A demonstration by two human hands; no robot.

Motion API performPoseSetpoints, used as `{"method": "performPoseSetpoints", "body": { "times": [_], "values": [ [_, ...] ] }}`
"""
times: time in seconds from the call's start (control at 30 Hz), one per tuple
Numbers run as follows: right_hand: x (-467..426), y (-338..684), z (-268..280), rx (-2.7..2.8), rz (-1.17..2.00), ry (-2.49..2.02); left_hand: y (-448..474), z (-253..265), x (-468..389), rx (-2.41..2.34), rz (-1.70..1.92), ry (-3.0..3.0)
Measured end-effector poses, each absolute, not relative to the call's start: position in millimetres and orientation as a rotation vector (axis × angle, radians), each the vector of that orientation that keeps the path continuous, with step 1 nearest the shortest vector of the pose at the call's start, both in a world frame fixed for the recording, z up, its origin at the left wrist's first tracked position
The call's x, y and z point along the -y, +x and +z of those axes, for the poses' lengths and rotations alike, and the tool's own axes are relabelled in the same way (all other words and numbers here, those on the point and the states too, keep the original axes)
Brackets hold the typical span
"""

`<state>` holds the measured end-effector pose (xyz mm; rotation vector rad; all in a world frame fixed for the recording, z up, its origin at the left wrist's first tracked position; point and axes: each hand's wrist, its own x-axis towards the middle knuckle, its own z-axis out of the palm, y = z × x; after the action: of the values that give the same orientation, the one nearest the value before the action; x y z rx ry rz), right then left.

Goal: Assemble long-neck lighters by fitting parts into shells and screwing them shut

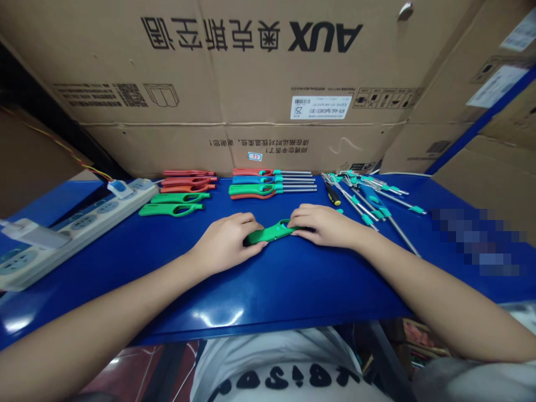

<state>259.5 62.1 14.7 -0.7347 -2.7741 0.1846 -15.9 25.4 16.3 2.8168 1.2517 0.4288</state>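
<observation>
A green gas lighter handle [274,231] lies level between my two hands, just above the blue table. My left hand [228,241] is closed around its left end, thumb at the near side. My right hand [319,224] pinches the other end, by the trigger opening, and its fingers hide part of that end. Beyond my hands lies a row of lighters with metal tubes [295,180], in red, blue and green. Farther left are several red and green lighter handles [178,197] without tubes.
Metal lighter tubes with teal parts [362,204] lie in a loose pile at the right, beside a black and yellow screwdriver [334,195]. A white power strip [79,229] with plugs runs along the left. Cardboard [251,84] stands behind the blue table [259,296].
</observation>
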Motion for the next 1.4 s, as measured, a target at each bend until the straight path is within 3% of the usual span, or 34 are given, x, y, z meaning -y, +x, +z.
{"method": "performPoseSetpoints", "body": {
  "times": [0.47,0.73,1.4],
  "values": [
    [-63,261,13,2.751,0.102,-0.668,-16,15,-23,-1.267,0.405,2.835],
    [-57,255,16,2.869,-0.167,-0.686,-7,23,-14,-1.358,0.215,2.980],
    [-51,255,16,2.669,-0.215,-0.691,-16,13,-23,-1.285,0.426,3.045]
  ]
}}
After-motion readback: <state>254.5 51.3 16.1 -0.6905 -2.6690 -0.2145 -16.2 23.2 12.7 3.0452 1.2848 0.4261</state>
